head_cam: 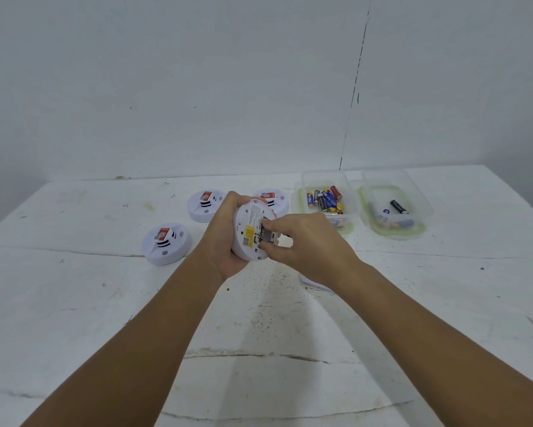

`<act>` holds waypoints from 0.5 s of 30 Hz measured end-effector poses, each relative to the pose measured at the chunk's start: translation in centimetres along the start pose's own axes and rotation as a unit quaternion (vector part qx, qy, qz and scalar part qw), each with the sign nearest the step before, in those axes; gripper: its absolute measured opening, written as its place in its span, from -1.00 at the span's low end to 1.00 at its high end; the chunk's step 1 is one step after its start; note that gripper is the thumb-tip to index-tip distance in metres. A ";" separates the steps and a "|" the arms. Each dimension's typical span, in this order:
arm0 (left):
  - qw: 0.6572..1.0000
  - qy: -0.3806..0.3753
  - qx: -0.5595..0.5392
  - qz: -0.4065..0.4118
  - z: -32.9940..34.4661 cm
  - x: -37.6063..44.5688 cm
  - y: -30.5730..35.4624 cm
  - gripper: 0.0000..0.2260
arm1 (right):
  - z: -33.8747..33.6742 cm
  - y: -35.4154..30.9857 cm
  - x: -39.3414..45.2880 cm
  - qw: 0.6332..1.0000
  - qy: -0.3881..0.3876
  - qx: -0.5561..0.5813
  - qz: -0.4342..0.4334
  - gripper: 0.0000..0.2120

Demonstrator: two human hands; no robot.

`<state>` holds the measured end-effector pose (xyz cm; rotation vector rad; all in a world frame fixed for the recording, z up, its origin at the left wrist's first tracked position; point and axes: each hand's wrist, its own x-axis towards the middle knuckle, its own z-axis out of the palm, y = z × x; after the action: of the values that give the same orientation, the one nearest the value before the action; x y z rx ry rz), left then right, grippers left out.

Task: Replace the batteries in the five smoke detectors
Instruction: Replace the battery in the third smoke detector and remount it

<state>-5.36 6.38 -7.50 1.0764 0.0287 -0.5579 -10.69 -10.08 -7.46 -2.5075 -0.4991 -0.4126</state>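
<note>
My left hand (225, 238) grips a white round smoke detector (249, 232) above the table, its back with a yellow label turned towards me. My right hand (305, 245) pinches at the battery compartment on that back, fingertips on a dark battery (263, 232) seated there. Three more white detectors lie face up on the table: one at the left (166, 244), one behind my left hand (204, 205), one partly hidden behind the held detector (274, 198). A white piece (314, 283) peeks out under my right wrist.
Two clear plastic containers with green rims stand at the right: the nearer-centre one (299, 195) holds several batteries, the right one (363, 208) holds a few. The white table (259, 334) is scuffed and cracked. A white wall rises behind.
</note>
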 end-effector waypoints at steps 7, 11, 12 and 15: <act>1.000 0.001 0.012 -0.018 0.0 0.0 -0.7 -0.75 | 0.5 0.6 -0.5 1.000 0.006 0.010 -0.008 -0.78; 1.000 -0.002 0.000 -0.022 -0.1 0.2 -0.3 -0.76 | 0.7 0.8 -0.2 1.000 -0.002 0.011 -0.011 -0.76; 1.000 -0.006 0.000 -0.025 -0.1 0.3 -0.2 -0.76 | 0.8 0.9 -0.1 1.000 0.004 0.010 -0.014 -0.76; 0.999 -0.025 0.012 -0.031 0.2 0.1 -0.7 -0.76 | 0.6 1.7 0.3 0.996 0.069 0.050 0.017 -0.88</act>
<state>-5.61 5.93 -8.02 1.0881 0.0111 -0.6432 -9.63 -11.00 -8.56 -2.3677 -0.4122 -0.5298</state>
